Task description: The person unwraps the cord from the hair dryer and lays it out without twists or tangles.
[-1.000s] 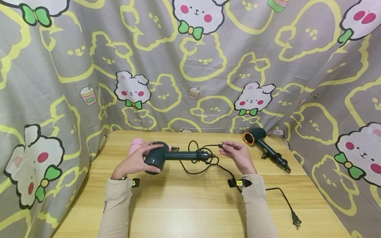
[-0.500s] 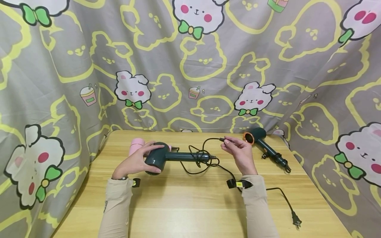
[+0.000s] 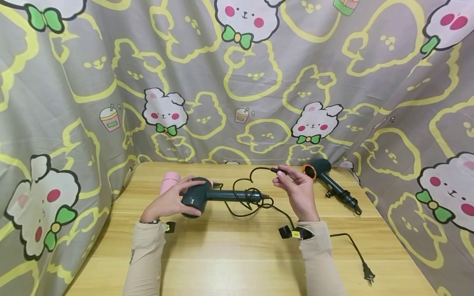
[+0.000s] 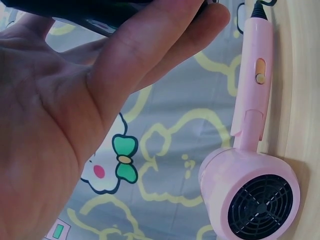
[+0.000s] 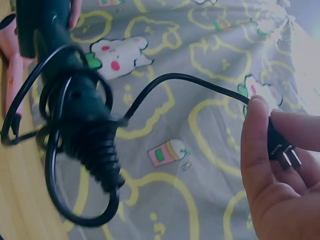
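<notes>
My left hand (image 3: 166,201) grips the head of a dark green hair dryer (image 3: 196,198) from the left, thumb at the near side. The dryer lies sideways above the table, its handle (image 3: 227,195) pointing right. Several loose loops of its black cord (image 3: 242,181) circle the handle's end. From there the cord arcs over to my right hand (image 3: 299,191), which pinches the plug (image 5: 276,142) between thumb and fingers. In the right wrist view its metal prongs (image 5: 290,157) show. Behind my left hand lies a pink hair dryer (image 4: 250,195), partly hidden in the head view.
A second dark green hair dryer (image 3: 335,187) with a copper-coloured rim lies at the back right, cord wound on its handle. Another black plug (image 3: 368,272) rests at the front right, its cord passing under my right wrist. Patterned curtains (image 3: 255,82) enclose the wooden table (image 3: 226,263).
My right hand has risen a little with the plug. The cord now arcs higher, and the loops on the handle have widened and shifted. My left hand is nearly still.
</notes>
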A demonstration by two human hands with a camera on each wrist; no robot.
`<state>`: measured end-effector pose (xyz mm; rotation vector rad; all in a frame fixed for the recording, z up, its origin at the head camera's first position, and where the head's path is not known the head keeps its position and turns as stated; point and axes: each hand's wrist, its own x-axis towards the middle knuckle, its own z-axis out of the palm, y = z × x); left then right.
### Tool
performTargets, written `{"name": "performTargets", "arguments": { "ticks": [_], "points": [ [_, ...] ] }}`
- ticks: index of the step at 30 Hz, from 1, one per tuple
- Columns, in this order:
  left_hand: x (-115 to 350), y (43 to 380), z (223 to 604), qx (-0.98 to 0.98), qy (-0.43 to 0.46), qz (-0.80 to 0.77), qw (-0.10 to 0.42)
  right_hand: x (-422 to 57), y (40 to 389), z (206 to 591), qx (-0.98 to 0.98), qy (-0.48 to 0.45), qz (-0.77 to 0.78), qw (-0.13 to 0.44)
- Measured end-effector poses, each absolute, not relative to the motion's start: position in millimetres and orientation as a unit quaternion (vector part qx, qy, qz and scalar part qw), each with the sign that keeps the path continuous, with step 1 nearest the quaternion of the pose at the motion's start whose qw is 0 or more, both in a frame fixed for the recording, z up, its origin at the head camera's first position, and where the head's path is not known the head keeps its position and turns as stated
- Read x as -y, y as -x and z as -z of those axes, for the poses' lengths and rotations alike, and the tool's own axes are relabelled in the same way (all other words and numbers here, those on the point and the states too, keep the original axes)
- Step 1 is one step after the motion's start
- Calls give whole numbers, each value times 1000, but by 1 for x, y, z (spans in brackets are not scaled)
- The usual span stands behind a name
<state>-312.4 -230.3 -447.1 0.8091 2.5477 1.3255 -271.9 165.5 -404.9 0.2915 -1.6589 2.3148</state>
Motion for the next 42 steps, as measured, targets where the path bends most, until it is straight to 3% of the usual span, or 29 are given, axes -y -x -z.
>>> {"name": "performTargets", "arguments": {
  "ticks": [11, 24, 35, 42],
  "points": [
    [229, 313, 447, -854, -270, -438, 79, -157, 256, 392, 517, -212, -820, 123],
    [228, 312, 448, -854, -268, -440, 70, -156, 248, 388, 497, -331, -802, 17],
    [230, 313, 450, -860, -263, -435, 55, -151, 239, 385, 554, -351, -754, -41],
    [232, 314, 449, -854, -262, -447, 50, -152, 238, 385, 631, -309, -709, -54]
  ]
}}
